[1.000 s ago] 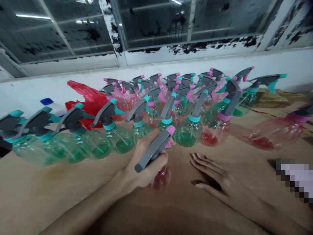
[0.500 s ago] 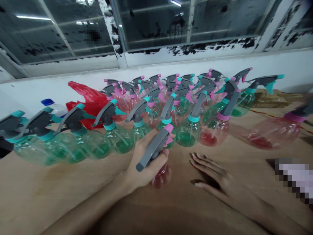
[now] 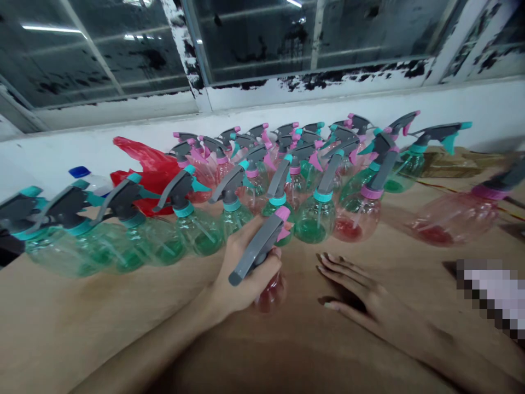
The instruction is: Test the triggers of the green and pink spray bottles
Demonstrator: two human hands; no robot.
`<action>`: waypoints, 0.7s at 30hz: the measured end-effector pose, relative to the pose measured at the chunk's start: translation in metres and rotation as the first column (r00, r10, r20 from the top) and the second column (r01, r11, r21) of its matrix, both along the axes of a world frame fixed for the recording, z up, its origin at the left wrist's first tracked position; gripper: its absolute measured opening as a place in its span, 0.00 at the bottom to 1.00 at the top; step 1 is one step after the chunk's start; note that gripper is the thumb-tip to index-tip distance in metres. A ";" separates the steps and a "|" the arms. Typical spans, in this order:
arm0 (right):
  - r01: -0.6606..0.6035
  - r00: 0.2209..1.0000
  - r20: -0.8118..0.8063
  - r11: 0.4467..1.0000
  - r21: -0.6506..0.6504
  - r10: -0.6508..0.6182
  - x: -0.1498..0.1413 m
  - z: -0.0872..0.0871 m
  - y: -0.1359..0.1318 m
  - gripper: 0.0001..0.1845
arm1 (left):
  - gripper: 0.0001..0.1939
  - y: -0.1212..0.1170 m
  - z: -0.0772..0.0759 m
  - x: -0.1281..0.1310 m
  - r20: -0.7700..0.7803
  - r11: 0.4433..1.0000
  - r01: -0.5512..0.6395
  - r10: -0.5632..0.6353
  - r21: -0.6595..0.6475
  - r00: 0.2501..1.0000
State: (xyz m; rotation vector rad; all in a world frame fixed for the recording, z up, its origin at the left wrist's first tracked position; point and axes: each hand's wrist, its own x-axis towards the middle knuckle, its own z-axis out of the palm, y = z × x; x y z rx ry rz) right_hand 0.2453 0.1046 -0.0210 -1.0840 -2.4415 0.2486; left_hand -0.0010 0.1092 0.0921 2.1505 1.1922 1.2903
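The left hand point(image 3: 244, 262) curls closed around one clear plastic spray bottle point(image 3: 270, 293), round-bellied, with red liquid and a gray trigger head. The right hand point(image 3: 361, 290) lies spread on the wooden tabletop point(image 3: 82, 323), holding nothing, just beside it. Over twenty similar bottles point(image 3: 315, 219) with green or red liquid crowd together ahead. Farther back sit one crumpled red plastic bag point(image 3: 143, 169) and one white bottle with a blue cap point(image 3: 84, 178).

- Your worktop point(image 3: 94, 323): light wood.
- Along your back edge: upright green-tinted spray bottles point(image 3: 197, 235) crowded among pink-tinted spray bottles point(image 3: 356, 221).
- Back left: red plastic bag point(image 3: 143, 175), white bottle point(image 3: 96, 185), blue-capped.
- Back right corner: flat brown package point(image 3: 451, 165).
- Toward your right edge: pink spray bottle point(image 3: 455, 219), on its side.
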 end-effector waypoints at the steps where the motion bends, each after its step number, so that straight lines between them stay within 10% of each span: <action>1: -0.005 1.000 0.000 1.000 -0.002 0.005 0.000 0.001 0.000 0.31 | 0.08 0.000 0.000 0.002 0.006 1.000 -0.008 0.008 -0.020 1.000; 21: 0.140 0.974 -0.166 0.985 -0.104 -0.156 0.011 0.039 -0.026 0.38 | 0.08 0.001 -0.014 0.103 0.100 0.989 0.144 -0.140 -0.038 0.985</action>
